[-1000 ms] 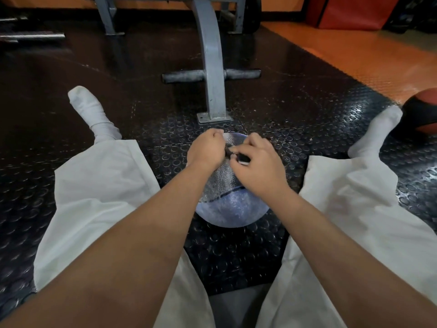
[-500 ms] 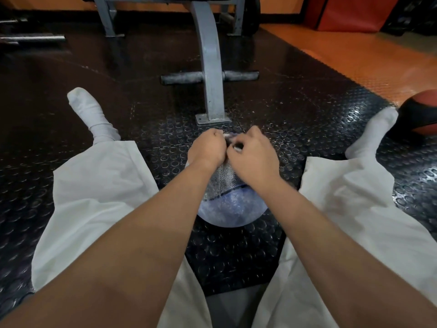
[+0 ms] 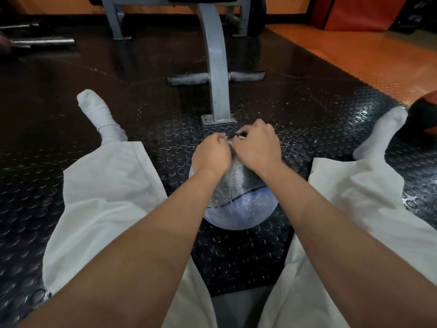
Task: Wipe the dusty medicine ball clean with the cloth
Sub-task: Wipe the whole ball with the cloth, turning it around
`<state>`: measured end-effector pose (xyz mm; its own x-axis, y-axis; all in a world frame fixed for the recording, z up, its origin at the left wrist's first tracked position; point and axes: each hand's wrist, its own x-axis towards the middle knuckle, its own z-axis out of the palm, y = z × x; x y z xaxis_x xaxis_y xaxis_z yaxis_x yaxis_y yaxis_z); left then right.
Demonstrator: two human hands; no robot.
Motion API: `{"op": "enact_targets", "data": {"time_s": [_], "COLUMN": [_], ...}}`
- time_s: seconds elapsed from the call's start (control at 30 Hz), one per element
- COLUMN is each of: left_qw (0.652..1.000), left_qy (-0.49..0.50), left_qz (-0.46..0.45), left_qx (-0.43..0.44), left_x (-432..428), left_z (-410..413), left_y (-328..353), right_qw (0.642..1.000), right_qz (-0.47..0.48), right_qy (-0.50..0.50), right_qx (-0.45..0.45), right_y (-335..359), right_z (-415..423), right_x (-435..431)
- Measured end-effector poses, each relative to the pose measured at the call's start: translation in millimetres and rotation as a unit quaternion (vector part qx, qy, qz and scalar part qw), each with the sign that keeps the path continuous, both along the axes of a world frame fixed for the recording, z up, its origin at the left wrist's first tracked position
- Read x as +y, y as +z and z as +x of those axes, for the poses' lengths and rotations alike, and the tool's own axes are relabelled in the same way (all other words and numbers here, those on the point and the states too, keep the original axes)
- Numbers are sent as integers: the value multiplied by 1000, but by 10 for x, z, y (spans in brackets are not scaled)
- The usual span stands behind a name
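A dusty medicine ball [image 3: 241, 209], blue below and grey-black above, rests on the black studded mat between my spread legs. Both my hands are over its far top side with fingers curled. My left hand [image 3: 210, 155] and my right hand [image 3: 256, 145] meet fingertip to fingertip and pinch a small dark and white bunch of cloth [image 3: 233, 135] between them. Most of the cloth is hidden inside my fingers. My forearms cover the sides of the ball.
The grey bench frame's foot [image 3: 216, 91] stands just beyond the ball. A second, orange and black ball [image 3: 425, 117] lies by my right foot. A steel bar [image 3: 42, 41] lies far left, and a red pad [image 3: 354, 13] stands at the back right.
Both hands have slid away from me over the top of the ball and drawn closer together, with the cloth still bunched between the fingertips.
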<state>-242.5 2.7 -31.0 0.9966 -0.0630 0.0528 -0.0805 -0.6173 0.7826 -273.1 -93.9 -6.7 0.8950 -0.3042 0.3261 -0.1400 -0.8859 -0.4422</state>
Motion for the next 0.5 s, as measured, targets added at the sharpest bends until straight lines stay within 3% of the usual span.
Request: {"op": "enact_targets", "data": {"time_s": [0.2, 0.37, 0.5], "left_qw": [999, 999, 999], "left_qy": [-33, -42, -31], "left_qz": [-4, 4, 27], "left_qx": [27, -12, -22], "left_x": [-27, -68, -104], "left_z": [77, -27, -53], "left_y": [34, 10, 24], "right_qw": [989, 1000, 995], "right_qz": [-14, -16, 38], "right_qy": [50, -13, -24], "right_qx": [-135, 4, 89], "right_y": [-335, 13, 128], "right_z": [-622, -109, 206], "right_x": [149, -36, -126]}}
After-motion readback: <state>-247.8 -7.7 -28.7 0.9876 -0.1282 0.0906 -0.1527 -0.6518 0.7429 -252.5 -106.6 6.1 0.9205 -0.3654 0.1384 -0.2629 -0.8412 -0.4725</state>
